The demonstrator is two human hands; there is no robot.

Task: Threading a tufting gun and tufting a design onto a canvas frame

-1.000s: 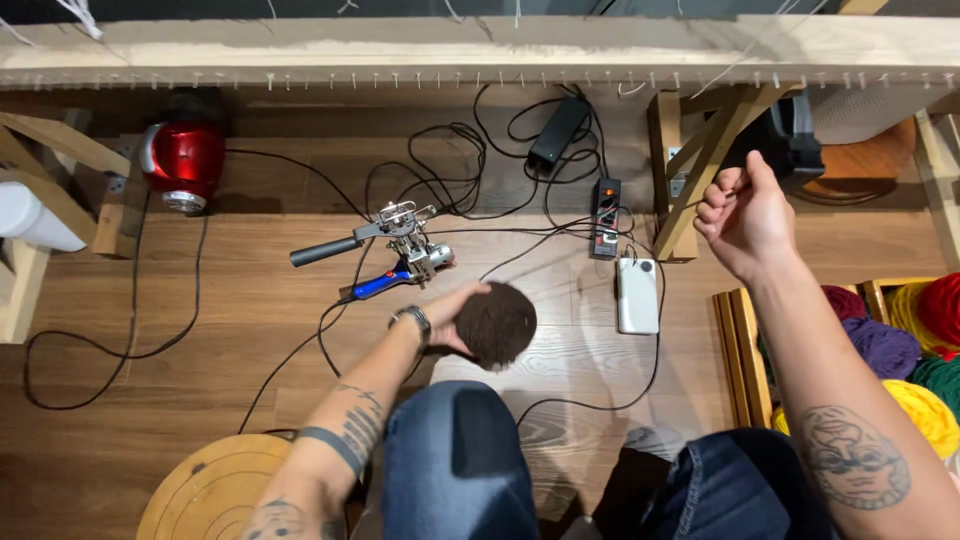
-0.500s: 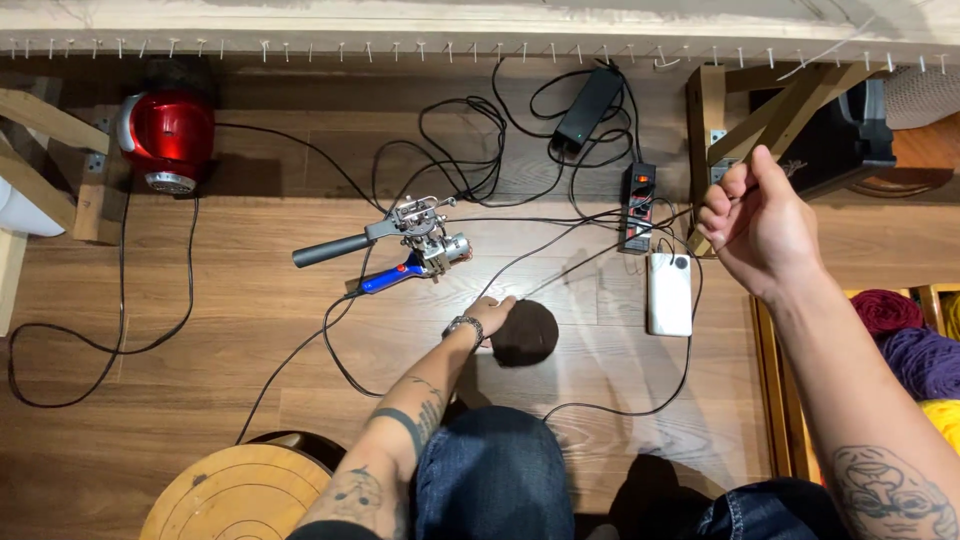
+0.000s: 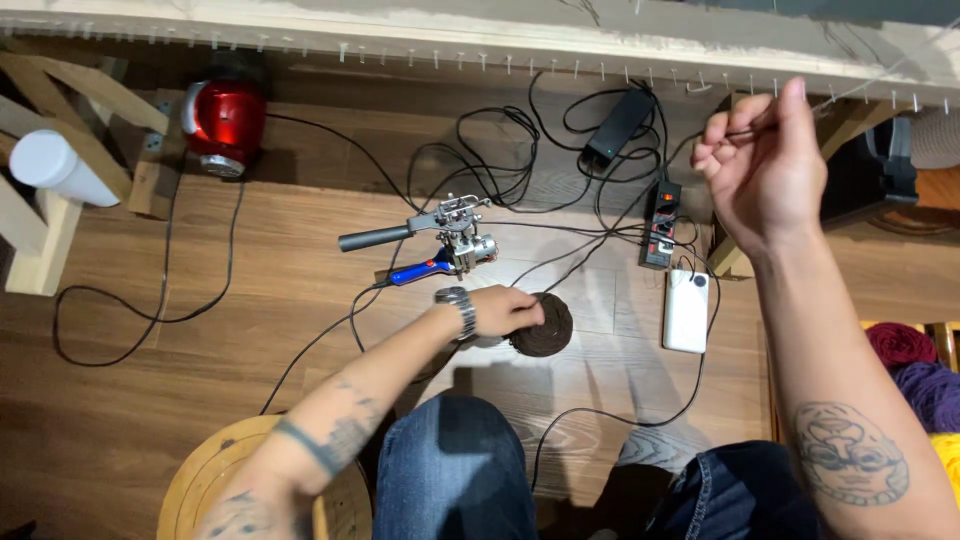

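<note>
From the head view: left hand (image 3: 505, 310) sits cupped on the dark yarn ball (image 3: 545, 325), mid-floor among the cables (image 3: 480, 160). Right hand (image 3: 760, 165) pinches a thin strand up high. That strand could easily snag the cords.

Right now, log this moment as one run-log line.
left hand: on dark yarn ball, floor | right hand: raised, pinching thin strand | tufting gun: idle
</note>
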